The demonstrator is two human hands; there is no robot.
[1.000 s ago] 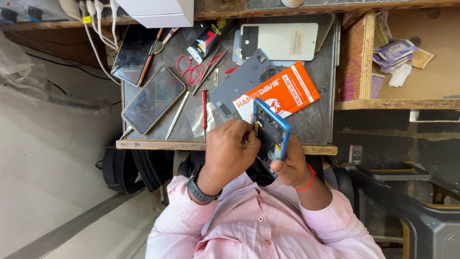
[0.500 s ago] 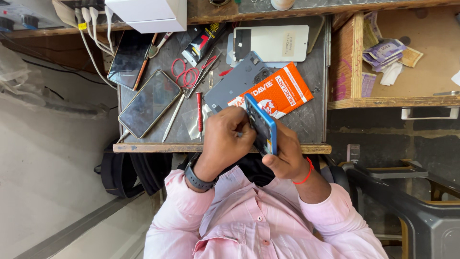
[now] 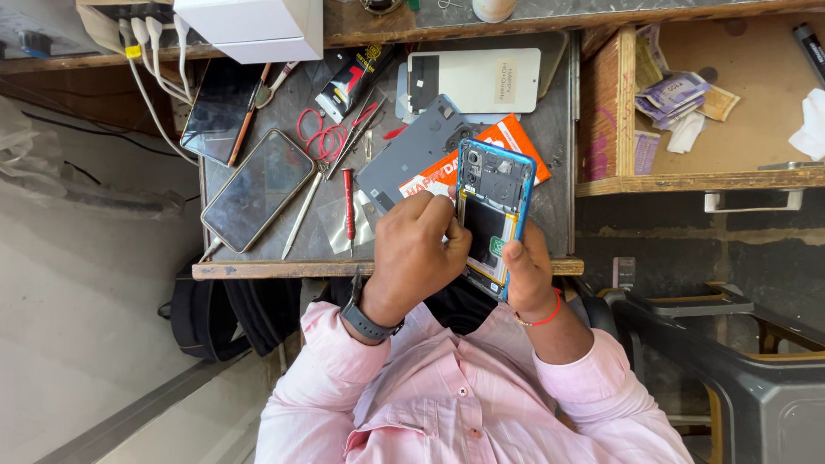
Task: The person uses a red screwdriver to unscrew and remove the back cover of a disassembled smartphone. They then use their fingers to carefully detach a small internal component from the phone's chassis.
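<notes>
The right hand (image 3: 526,268) has its fingers (image 3: 514,254) closed around the lower part of a phone (image 3: 491,215) with a blue frame. The phone's back is off, so the camera block, the dark battery and a yellow-edged strip show. It is held tilted, just above the front edge of the desk (image 3: 284,269), with its top end over an orange packet (image 3: 509,137). The left hand (image 3: 417,249) sits just beside it. Its fingers (image 3: 443,199) are bunched together and touch the phone's open inside along its left edge, and I cannot tell whether they pinch anything there. A dark wristwatch (image 3: 365,320) is on the left wrist and a red thread (image 3: 543,320) on the right one, both above pink shirt sleeves. Behind the hands, a grey back cover (image 3: 411,156) lies partly over the orange packet, with a white panel (image 3: 477,79) farther back. To the left lie a red screwdriver (image 3: 348,202), a thin metal tool (image 3: 302,215), a loop of red wire (image 3: 316,137) and 2 dark-screened phones (image 3: 258,189). A black and red tube (image 3: 354,79) lies near the desk's back edge. To the right, a wooden compartment (image 3: 606,112) holds loose paper.
</notes>
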